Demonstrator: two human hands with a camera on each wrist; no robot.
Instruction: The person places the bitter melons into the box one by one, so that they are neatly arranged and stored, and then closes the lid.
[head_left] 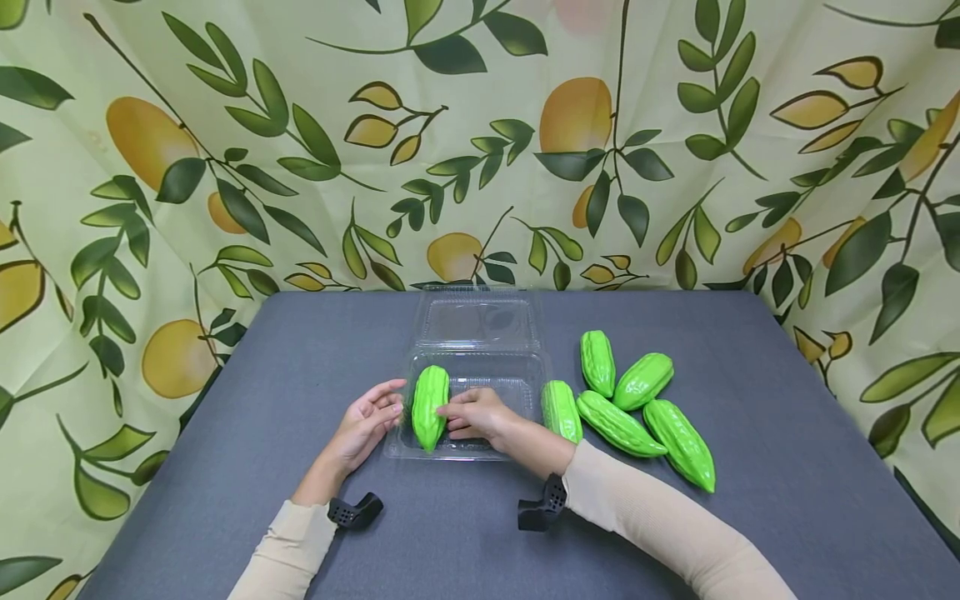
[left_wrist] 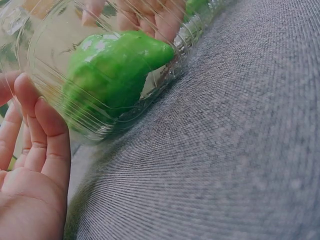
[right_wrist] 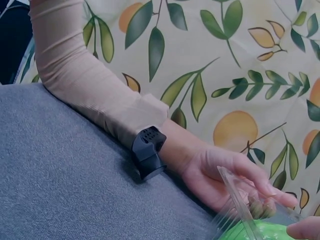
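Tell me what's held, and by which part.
No firm grip shows. The right hand seems only to touch the right side of the gourd; the left hand is by the left rim of the box, any pinch unclear.

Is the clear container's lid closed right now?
No, the head view shows the lid folded back behind the container's base, leaving the green gourd inside uncovered.
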